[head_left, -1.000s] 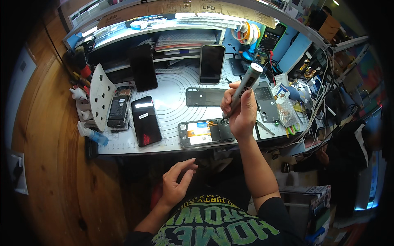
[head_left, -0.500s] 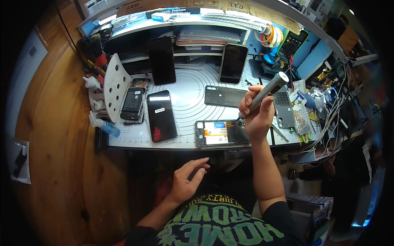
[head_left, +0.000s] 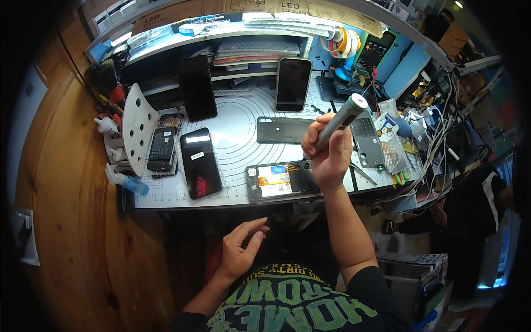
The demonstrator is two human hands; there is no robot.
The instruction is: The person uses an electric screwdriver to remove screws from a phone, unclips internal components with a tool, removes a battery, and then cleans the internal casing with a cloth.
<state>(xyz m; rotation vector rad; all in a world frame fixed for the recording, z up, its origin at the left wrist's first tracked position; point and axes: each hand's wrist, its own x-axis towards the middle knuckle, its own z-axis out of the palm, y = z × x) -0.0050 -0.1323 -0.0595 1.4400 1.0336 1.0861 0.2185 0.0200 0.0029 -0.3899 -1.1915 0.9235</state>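
The left hand (head_left: 240,248) hangs just short of the tabletop (head_left: 232,127), wrist low, fingers gently bent and the thumb standing apart from them, loosely spread; ahead of it and to its right, the right forearm rises steeply to the right hand (head_left: 331,165), its thumb and fingers wrapped around a screwdriver (head_left: 338,123), a smooth, matte grey cylinder with a pale round cap, which leans up and to the right, its tip hard to make out; below and left of that hand, partly covered by it, lies an opened phone (head_left: 272,181), a flat black slab with a shiny silver, orange and blue middle; just right of the hand are slim metal tweezers (head_left: 365,175); farther left lies a glossy black phone (head_left: 200,163) bearing a white label; beyond the right hand, a dull, dark grey back cover (head_left: 283,130) lies flat, partly behind the fingers; farther off, beyond the cover, a pale-rimmed, round-cornered phone (head_left: 293,86) leans upright.
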